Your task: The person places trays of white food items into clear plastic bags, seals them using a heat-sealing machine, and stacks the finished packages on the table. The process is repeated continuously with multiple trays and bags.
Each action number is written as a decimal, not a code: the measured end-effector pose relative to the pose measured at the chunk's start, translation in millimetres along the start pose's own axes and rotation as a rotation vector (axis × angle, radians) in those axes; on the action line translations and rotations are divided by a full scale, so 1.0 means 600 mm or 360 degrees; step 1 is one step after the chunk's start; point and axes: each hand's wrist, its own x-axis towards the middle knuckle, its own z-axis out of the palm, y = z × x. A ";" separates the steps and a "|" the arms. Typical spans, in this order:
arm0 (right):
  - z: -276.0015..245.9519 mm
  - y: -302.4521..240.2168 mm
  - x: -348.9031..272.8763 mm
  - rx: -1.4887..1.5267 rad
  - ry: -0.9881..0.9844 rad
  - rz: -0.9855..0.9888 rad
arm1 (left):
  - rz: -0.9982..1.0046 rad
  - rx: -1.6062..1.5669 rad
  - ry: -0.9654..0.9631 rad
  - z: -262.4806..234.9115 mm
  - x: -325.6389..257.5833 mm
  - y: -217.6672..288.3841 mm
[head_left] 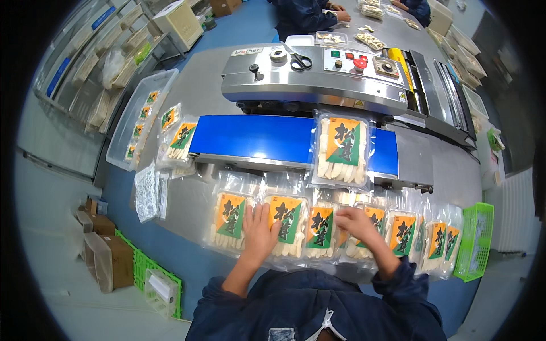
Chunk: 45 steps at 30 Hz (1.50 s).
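Note:
Several clear plastic packs of pale sliced mushrooms with orange and green labels lie in a row along the table's near edge. My left hand [260, 230] rests flat, fingers stretched out, between the leftmost pack [230, 219] and the pack beside it [286, 219]. At the right edge of the middle pack [320, 227], my right hand [357, 223] has its fingers closed and bent over the plastic; the fingertips are partly hidden. Another pack [343, 149] lies on the blue conveyor belt [256, 136] of a steel band sealer [307, 77].
Scissors [300, 61] and a tape roll [278, 54] lie on the sealer. Left are stacked packs [181, 139] and a clear bin [162, 85]; right, a green basket [476, 241]. Co-workers' hands [341, 14] show across the table. Racks [102, 62] stand far left.

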 end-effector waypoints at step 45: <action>-0.488 -0.043 0.056 0.0787 0.1456 -0.0432 | -0.0989 -0.2473 -0.0781 0.207 0.446 0.471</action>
